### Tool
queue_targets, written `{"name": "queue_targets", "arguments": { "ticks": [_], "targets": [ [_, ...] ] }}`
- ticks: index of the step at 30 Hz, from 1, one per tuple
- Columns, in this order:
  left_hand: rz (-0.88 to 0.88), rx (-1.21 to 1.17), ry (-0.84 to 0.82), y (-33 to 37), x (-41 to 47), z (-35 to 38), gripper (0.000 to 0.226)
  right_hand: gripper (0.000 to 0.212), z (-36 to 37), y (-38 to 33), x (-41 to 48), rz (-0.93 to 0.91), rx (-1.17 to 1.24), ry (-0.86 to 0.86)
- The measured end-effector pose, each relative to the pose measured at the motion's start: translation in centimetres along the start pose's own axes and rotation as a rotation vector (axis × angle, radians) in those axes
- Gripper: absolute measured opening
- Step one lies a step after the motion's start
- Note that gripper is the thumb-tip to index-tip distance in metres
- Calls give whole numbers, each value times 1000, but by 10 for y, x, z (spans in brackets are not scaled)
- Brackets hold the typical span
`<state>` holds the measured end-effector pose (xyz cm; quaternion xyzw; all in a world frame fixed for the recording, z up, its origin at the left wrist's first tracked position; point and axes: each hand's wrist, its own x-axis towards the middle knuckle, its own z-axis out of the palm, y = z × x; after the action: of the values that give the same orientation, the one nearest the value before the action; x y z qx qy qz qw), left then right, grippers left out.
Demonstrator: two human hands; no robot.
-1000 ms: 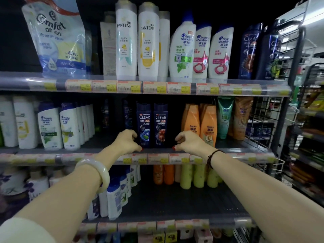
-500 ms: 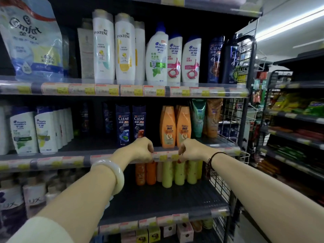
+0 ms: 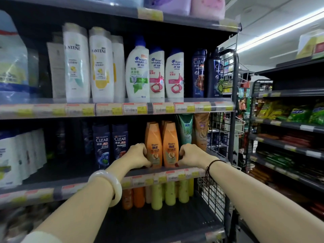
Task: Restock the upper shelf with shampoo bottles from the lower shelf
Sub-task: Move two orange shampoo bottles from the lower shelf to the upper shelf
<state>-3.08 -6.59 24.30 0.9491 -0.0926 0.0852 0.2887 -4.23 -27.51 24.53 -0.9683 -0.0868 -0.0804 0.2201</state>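
Note:
Two orange shampoo bottles stand side by side on the middle shelf [image 3: 175, 174], under the upper shelf [image 3: 112, 109]. My left hand [image 3: 137, 155] curls around the left edge of the left orange bottle [image 3: 153, 137], thumb at its base. My right hand [image 3: 192, 155] grips the right edge of the right orange bottle [image 3: 170, 137]. Both bottles still rest upright on the shelf. The upper shelf holds white Pantene bottles [image 3: 76, 67], Head & Shoulders bottles [image 3: 137, 72] and dark Clear bottles [image 3: 199, 72].
Two dark blue Clear bottles [image 3: 102, 144] stand just left of my left hand. Green and brown tubes [image 3: 186, 130] hang behind the orange pair. A wire side panel [image 3: 219, 137] closes the shelf's right end. Yellow-green and orange bottles [image 3: 170, 192] fill the shelf below. Snack shelves [image 3: 289, 120] line the right.
Both hands have moved right along the middle shelf, from the Clear bottles to the orange pair, and closed on the orange bottles' outer sides. The view swung up and to the right.

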Motion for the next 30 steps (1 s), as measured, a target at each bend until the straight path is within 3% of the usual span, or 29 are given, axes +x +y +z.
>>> {"name": "queue_targets", "arguments": {
  "ticks": [6,10,15,22,30],
  "targets": [
    [-42,-124,0,0,14,10,78,53,9,10,22,5,94,-30],
    [-50,-177,-27,-8,25,16,83,64,16,16,36,-4,196,-32],
    [-39,-278,-76,-15,32,19,105,97,23,22,51,-54,408,-102],
    [-44,-345,-26,-19,32,27,108,78,26,30,65,-159,481,-140],
    [-74,-359,-31,-17,37,24,109,81,28,33,73,-177,499,-154]
  ]
}}
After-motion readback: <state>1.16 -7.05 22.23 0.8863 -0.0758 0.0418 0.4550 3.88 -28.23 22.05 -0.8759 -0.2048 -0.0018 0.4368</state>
